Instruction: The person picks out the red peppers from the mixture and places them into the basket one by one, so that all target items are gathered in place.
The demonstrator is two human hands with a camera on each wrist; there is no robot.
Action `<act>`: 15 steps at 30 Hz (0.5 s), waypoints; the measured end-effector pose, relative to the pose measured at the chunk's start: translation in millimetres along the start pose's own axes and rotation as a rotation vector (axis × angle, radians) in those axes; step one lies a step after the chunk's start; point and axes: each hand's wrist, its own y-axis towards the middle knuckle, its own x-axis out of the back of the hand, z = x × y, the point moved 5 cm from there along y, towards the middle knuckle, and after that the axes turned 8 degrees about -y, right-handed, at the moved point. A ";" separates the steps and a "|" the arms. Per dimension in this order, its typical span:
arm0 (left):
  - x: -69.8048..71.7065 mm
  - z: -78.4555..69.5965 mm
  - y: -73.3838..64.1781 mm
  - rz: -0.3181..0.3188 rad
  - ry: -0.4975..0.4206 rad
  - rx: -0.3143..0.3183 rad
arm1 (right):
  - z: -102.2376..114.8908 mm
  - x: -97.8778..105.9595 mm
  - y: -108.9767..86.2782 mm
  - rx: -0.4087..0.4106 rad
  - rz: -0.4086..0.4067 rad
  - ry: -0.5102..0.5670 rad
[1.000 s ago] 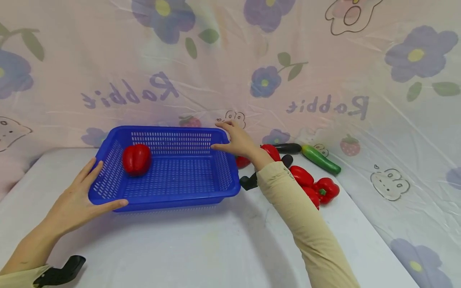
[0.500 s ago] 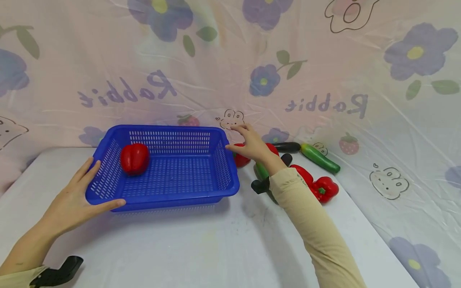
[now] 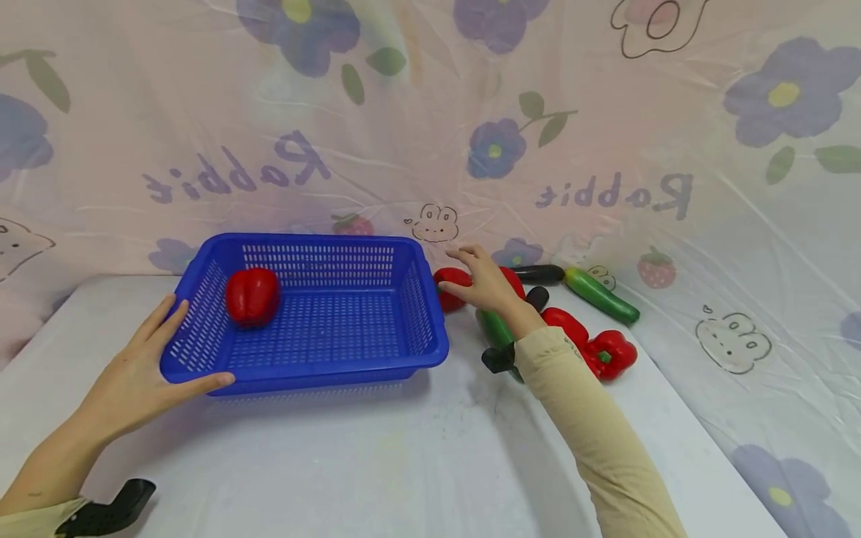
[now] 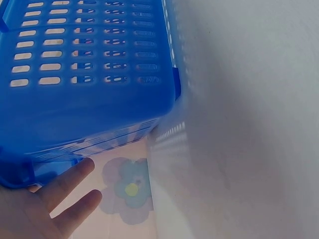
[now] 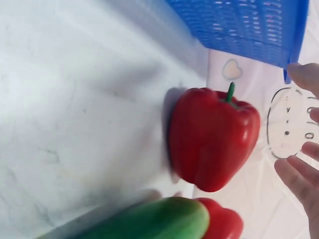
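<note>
A blue perforated plastic basket (image 3: pixel 323 368) rests on the white table, with one red bell pepper (image 3: pixel 252 297) inside at its left. My left hand (image 3: pixel 137 377) lies along the basket's left end, fingers and thumb spread at the rim. My right hand (image 3: pixel 491 288) hovers over the vegetables right of the basket, fingers apart and holding nothing. Below it is another red bell pepper (image 5: pixel 214 139), green stem showing in the right wrist view. A green cucumber-like vegetable (image 5: pixel 154 221) lies close by, partly hidden by the right wrist in the head view.
On the right lie more red peppers (image 3: pixel 610 355), a dark eggplant-like vegetable (image 3: pixel 538 275) and a green zucchini-like one (image 3: pixel 602 295). A patterned curtain (image 3: pixel 377 149) hangs behind the table. Black wrist mounts (image 3: pixel 110 512) stick out from the sleeves.
My right hand has left the basket's right rim and moved right, over the red pepper beside it. The left hand stays at the basket's left end.
</note>
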 end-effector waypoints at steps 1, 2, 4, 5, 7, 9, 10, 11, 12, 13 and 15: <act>0.1 0.0 0.1 0.001 -0.001 -0.001 | -2.2 -1.3 -0.3 0.000 -0.002 0.000; 0.1 -0.1 0.2 0.001 -0.001 -0.001 | -4.1 -2.4 -0.6 0.001 -0.004 -0.002; 0.5 -0.1 0.3 0.001 0.000 -0.002 | -8.0 -4.9 -0.5 -0.001 -0.006 -0.005; 0.7 0.0 0.3 0.000 0.001 -0.001 | -9.8 -6.2 -0.4 -0.004 -0.004 -0.007; 1.0 0.0 0.3 -0.002 0.002 -0.002 | -13.6 -9.0 -0.1 -0.010 0.001 -0.014; 0.8 0.0 0.3 -0.001 0.003 -0.001 | -16.9 -11.9 -0.1 -0.016 0.010 -0.003; 0.6 0.1 0.1 -0.001 0.005 0.000 | -18.6 -13.7 -0.2 -0.017 0.017 0.001; 0.3 0.2 0.0 0.001 0.005 0.002 | -20.1 -15.6 -0.3 -0.017 0.025 0.005; -0.1 0.2 -0.2 0.003 0.007 0.003 | -21.5 -17.5 -0.5 -0.014 0.030 0.013; -0.6 0.3 -0.5 0.004 0.010 0.005 | -23.0 -19.5 -0.8 -0.014 0.038 0.023; -1.2 0.2 -0.9 0.005 0.010 0.005 | -25.6 -23.5 -1.5 -0.013 0.053 0.040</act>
